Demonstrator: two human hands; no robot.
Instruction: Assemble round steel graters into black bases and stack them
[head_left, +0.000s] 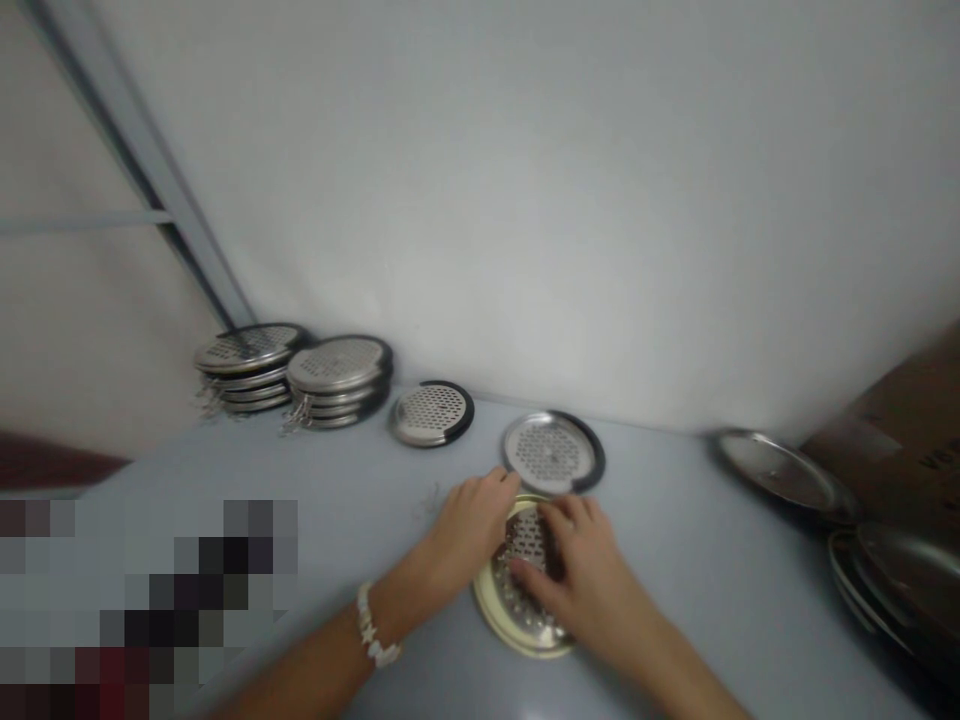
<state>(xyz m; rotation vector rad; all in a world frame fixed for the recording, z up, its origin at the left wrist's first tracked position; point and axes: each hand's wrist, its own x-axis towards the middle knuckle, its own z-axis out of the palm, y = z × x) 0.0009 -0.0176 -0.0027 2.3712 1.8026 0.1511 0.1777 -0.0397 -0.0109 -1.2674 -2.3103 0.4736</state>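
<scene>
Grey table (697, 610), wall (525, 200) behind. At back: 2 stacks of steel strainer discs (337, 375), 1 loose disc (431, 415). R edge: box (892, 430), pans (896, 585), both cut off. L hand (469, 530) half-curled, fingertips (510, 480) on rim of steel disc (551, 450), grip unclear. R hand (577, 570) open, palm down on gold-rim disc (504, 600), mostly hiding it; flat palm keeps it steady. Lower-L corner blurred out.

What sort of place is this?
Probably a small packing or assembly workspace for kitchenware: stacks of perforated steel discs sit along a table, smooth steel discs lie to the right, and a cardboard box stands behind them.
</scene>
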